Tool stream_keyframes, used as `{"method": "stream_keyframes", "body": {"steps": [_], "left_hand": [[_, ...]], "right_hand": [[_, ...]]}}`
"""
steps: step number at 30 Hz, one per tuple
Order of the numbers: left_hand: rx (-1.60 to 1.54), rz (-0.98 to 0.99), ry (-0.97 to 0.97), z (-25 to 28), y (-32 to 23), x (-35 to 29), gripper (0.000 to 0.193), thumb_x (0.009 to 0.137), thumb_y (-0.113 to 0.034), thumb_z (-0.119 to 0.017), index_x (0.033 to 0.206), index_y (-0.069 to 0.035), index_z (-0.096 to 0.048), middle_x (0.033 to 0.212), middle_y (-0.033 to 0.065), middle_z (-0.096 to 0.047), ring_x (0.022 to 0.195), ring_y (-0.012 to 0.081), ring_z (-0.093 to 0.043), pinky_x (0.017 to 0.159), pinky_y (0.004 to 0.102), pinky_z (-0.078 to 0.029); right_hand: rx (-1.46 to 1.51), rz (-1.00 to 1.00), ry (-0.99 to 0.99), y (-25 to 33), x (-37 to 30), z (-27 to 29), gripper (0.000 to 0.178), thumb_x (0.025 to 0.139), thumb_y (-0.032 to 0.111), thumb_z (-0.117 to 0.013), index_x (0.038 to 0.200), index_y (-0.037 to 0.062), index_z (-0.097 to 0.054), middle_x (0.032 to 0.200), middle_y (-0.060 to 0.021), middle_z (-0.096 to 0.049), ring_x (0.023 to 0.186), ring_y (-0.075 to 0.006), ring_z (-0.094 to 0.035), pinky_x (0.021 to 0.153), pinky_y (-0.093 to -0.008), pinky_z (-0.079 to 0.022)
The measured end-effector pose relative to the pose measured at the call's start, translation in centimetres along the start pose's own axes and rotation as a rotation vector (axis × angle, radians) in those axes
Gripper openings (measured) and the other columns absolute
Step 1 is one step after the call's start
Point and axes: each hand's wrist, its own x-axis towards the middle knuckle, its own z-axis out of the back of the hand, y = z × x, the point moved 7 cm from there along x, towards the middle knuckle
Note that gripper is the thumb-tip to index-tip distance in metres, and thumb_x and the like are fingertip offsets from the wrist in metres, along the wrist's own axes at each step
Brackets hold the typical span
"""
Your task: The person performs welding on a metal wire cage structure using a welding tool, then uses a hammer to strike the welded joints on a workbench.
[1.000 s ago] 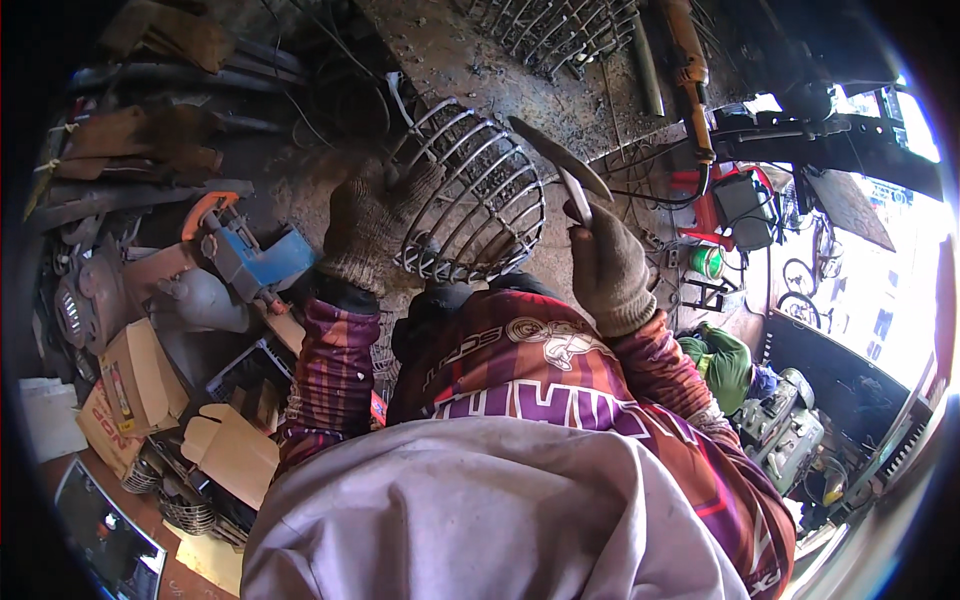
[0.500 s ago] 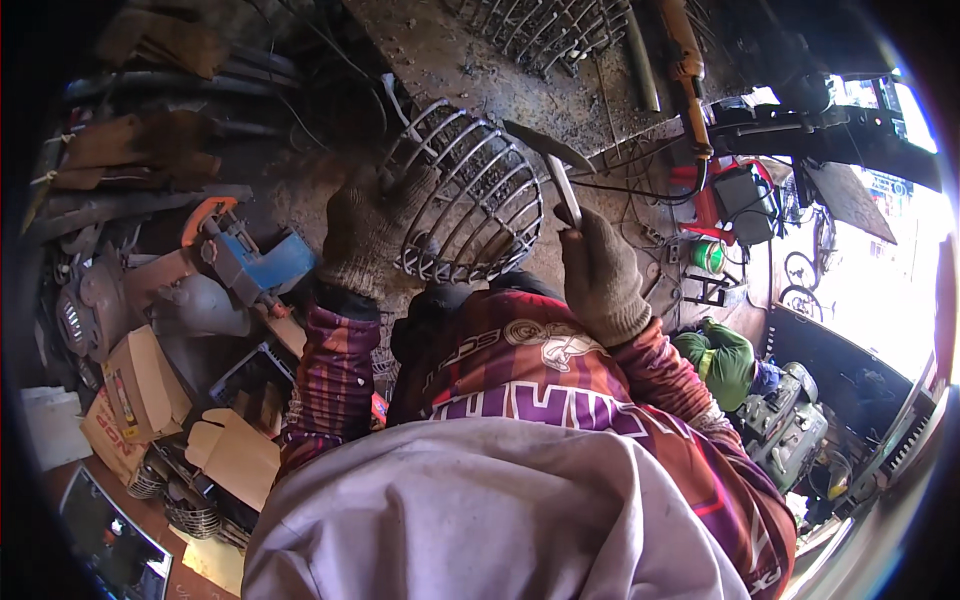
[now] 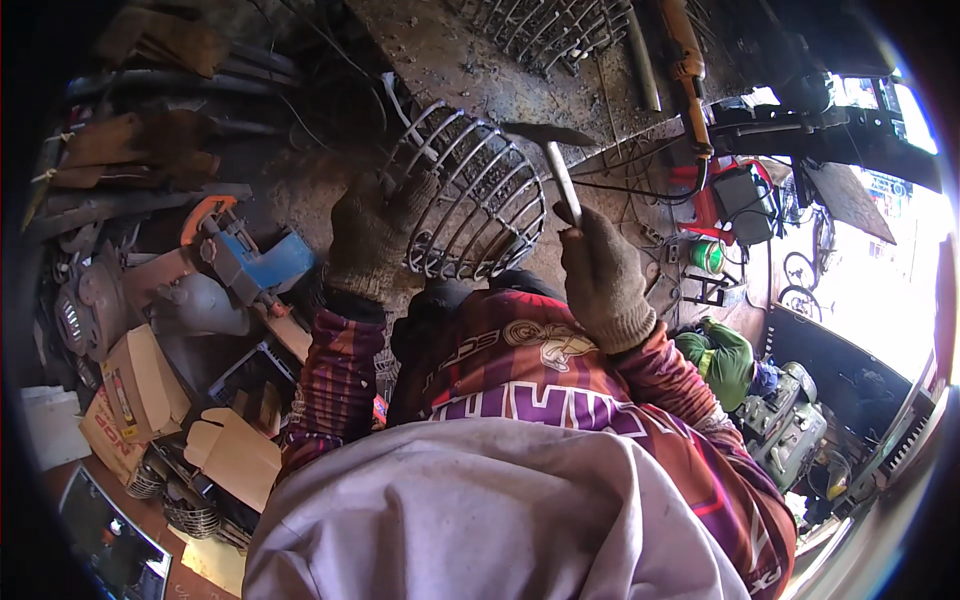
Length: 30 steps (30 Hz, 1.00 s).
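Compared with a second ago, the gloved right hand (image 3: 603, 275) is clenching the handle of the hammer (image 3: 561, 178) a little further left, and the dark head, earlier slanting steeply down to the right, is now lying nearly level by the upper right rim of the wire basket (image 3: 475, 200), though I cannot tell whether they are touching. The gloved left hand (image 3: 378, 225) is still grasping the basket's left side, keeping it between the hands, while a second wire cage (image 3: 560, 35) is resting on the grimy worktop (image 3: 440, 55) beyond, much as before.
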Motion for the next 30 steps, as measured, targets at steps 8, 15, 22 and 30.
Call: {"method": "stream_keyframes", "body": {"steps": [8, 15, 22, 30], "left_hand": [[0.017, -0.046, -0.048, -0.3, 1.1, 0.1, 0.042, 0.093, -0.042, -0.074, 0.103, -0.004, -0.063, 0.076, 0.0081, -0.060, 0.069, 0.0170, -0.055, 0.065, 0.0359, -0.046], [0.135, 0.023, 0.029, -0.4, 2.3, 0.3, 0.051, 0.093, -0.046, -0.072, 0.126, -0.008, -0.063, 0.088, 0.0076, -0.068, 0.076, 0.0163, -0.062, 0.068, 0.0341, -0.049], [-0.085, -0.098, -0.045, -0.1, 0.2, 0.0, 0.050, 0.093, -0.048, -0.071, 0.123, -0.008, -0.064, 0.079, 0.0051, -0.058, 0.069, 0.0170, -0.052, 0.063, 0.0356, -0.045], [-0.001, -0.053, -0.025, -0.4, 1.4, 0.3, 0.055, 0.091, -0.051, -0.073, 0.118, -0.004, -0.064, 0.072, 0.0013, -0.054, 0.067, 0.0141, -0.050, 0.063, 0.0353, -0.044]], "right_hand": [[-0.067, -0.006, 0.051, -1.1, 1.0, -1.0, 0.024, 0.100, 0.022, -0.055, 0.114, 0.0032, -0.061, 0.085, -0.0225, -0.066, 0.081, -0.0435, -0.068, 0.068, -0.0491, -0.051], [0.074, 0.114, -0.038, 1.2, 1.8, 0.7, 0.023, 0.099, 0.021, -0.057, 0.115, 0.0044, -0.062, 0.078, -0.0190, -0.065, 0.076, -0.0408, -0.068, 0.066, -0.0467, -0.051], [-0.007, 0.080, 0.003, -0.2, 2.5, -0.1, 0.027, 0.101, 0.025, -0.055, 0.118, 0.0049, -0.061, 0.080, -0.0197, -0.065, 0.078, -0.0416, -0.068, 0.068, -0.0481, -0.052], [-0.212, 0.206, -0.080, 0.5, 2.7, -0.4, 0.028, 0.100, 0.028, -0.056, 0.118, 0.0067, -0.059, 0.081, -0.0212, -0.066, 0.077, -0.0431, -0.067, 0.067, -0.0530, -0.051]]}}
